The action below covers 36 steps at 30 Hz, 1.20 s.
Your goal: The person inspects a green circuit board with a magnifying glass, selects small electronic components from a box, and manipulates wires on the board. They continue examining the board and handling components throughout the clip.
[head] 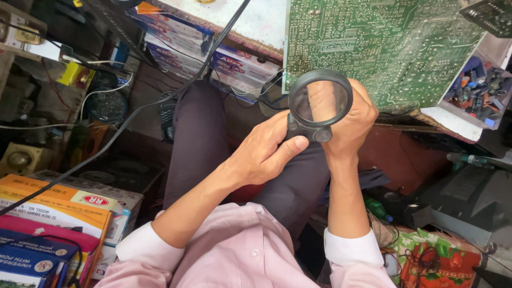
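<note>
Item: round black magnifying glass point(320, 101), lens ring uppermost, short handle pointing down toward the lap; long axis runs roughly up-down in view. It sits just below the near edge of the green circuit board point(384, 48), overlapping its lower-left corner. Right hand point(349, 120) is closed around the ring's right side, fingers behind the lens. Left hand point(264, 152) is curled at the handle base, thumb pressed on it. Both hands touch it; right is nearer the board. Parts tray point(480, 88) lies right of the board; cardboard boxes point(58, 205) far lower left.
</note>
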### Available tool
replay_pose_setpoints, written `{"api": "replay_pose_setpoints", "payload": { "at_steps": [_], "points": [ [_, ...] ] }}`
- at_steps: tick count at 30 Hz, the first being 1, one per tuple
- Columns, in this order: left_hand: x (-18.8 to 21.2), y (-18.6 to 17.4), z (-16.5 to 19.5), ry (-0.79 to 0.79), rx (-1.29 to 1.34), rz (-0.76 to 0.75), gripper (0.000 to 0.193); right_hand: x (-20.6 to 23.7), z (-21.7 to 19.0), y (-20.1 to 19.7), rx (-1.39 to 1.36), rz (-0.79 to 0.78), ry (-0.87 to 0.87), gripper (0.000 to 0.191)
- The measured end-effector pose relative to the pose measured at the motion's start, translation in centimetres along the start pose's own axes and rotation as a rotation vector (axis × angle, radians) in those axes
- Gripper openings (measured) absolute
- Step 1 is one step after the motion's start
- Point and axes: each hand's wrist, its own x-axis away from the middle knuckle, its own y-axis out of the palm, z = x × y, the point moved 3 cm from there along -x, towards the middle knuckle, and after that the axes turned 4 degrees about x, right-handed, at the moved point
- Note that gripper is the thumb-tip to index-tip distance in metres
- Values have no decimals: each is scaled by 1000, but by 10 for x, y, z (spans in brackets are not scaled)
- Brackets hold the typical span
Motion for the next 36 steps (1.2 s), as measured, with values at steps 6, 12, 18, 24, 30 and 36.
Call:
{"api": "replay_pose_setpoints", "payload": {
  "at_steps": [6,12,18,24,30,36],
  "points": [
    [1,1,-1,5,-9,4,37,-1,-3,1,-1,13,-62,19],
    [3,2,-3,7,-14,3,38,4,2,0,8,20,-39,19],
    [5,5,-6,-17,-6,-7,39,9,8,-1,31,36,22,18],
    [4,8,-8,-25,-2,-11,39,10,8,-2,40,11,-21,21],
    [4,7,-8,-27,-4,-12,39,8,7,0,75,1,-57,22],
    [4,7,-7,-26,-4,-6,39,7,9,2,103,-6,-69,23]
  ]
}}
